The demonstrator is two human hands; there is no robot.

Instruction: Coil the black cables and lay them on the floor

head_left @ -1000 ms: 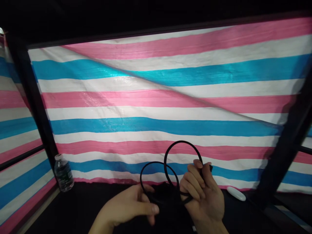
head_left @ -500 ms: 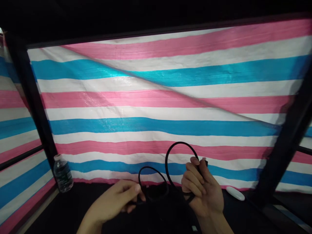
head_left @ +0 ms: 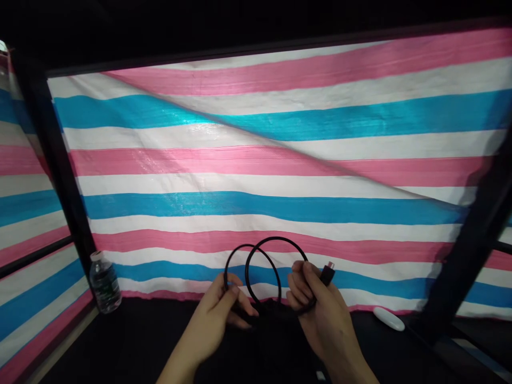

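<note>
A black cable rises in two overlapping loops between my hands, low in the middle of the view. My left hand pinches the cable at the left side of the loops. On the right, my right hand has its fingers closed round the other side. A dark connector with a metal tip sticks up beside my right thumb. Below the loops the cable is hard to make out against the dark surface.
A clear bottle with a pale cap stands at the back left. A white rounded object lies at the right. Behind hangs a striped sheet, framed by dark posts. A small pale item shows at the bottom edge.
My left hand has moved right and up, nearer my right hand. The left loop has grown and now overlaps the right one. My right hand has turned, showing the connector more fully.
</note>
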